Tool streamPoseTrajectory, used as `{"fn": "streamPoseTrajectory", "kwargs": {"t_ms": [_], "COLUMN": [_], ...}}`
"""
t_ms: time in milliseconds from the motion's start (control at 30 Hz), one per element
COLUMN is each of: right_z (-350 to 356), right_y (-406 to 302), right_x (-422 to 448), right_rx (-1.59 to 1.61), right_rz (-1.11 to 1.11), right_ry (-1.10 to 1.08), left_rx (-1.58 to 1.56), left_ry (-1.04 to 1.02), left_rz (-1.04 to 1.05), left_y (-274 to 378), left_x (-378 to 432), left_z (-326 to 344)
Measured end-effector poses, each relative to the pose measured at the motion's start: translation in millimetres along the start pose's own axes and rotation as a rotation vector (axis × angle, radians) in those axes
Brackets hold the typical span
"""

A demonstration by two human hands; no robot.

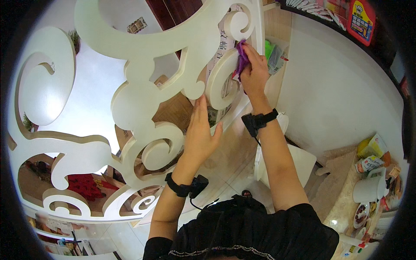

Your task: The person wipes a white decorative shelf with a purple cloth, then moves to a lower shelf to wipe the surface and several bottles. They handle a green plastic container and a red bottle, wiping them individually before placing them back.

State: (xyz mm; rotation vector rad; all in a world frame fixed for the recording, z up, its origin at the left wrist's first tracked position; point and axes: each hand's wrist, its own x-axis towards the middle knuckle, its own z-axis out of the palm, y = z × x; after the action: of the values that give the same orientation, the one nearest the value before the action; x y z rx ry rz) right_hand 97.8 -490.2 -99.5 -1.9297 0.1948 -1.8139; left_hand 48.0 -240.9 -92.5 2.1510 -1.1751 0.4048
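A white carved scrollwork panel (136, 97) with cut-out curls fills the left and middle of the view. My right hand (255, 70) grips a purple cloth (242, 58) and presses it against the panel near its right edge, between a small curl (239, 24) and an oval scroll (216, 81). The fingers of my left hand (201, 130) are stretched out, with their tips at the panel just below a hooked scroll end (195, 91). Nothing is held in that hand, and its thumb stands apart. Part of the cloth is hidden behind my right fingers.
Behind the openings show cardboard (174, 112) and a red cloth (84, 187). A white chair (299, 165) stands to my right. Beyond it, a counter (338, 208) bears a white container (365, 190) and food packages. A shelf (328, 22) at upper right holds a red bottle (362, 22).
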Motion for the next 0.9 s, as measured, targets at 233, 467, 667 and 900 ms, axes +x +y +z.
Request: {"fn": "streamPoseTrajectory", "kwargs": {"t_ms": [233,467,667,900], "right_z": [-3,-6,-15,-29], "right_y": [51,17,-56,-75], "right_x": [-3,3,-3,-18], "right_rx": [-0.099,-0.019,0.044,0.02], "right_rz": [0.161,0.179,-0.024,-0.216], "right_ry": [-0.122,-0.113,-0.133,-0.243], "left_rx": [0.015,0.058,0.011,-0.129], "left_ry": [-0.034,-0.066,-0.061,0.049], "left_rz": [-0.001,0.035,0.027,-0.059], "left_y": [0,0,-2,-2], "left_x": [0,1,-1,-5], "left_z": [13,9,11,20]}}
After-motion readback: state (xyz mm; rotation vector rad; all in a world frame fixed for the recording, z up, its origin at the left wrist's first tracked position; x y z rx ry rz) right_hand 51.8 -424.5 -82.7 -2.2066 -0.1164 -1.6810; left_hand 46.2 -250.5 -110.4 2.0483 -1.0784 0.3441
